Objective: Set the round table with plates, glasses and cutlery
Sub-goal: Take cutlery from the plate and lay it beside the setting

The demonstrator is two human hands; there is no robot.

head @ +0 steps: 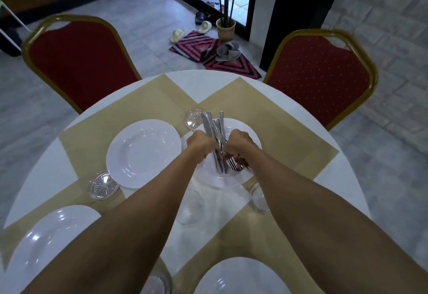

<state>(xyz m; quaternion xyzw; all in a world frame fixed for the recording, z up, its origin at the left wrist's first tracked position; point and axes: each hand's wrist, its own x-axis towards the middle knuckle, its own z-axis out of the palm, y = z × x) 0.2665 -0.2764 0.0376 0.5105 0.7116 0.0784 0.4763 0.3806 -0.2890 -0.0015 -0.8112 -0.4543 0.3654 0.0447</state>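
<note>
Left hand (200,142) and right hand (239,141) grip the cutlery (214,126) over a plate (221,180).

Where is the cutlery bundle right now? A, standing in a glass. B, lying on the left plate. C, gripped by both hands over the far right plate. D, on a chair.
C: the left hand and right hand both grip the cutlery above the far right plate.

readable text: none in view
plates (143,152): no print legible
cutlery (209,124): no stamp legible
glasses (194,119): no marking legible
chairs (78,62): no lettering legible
</note>
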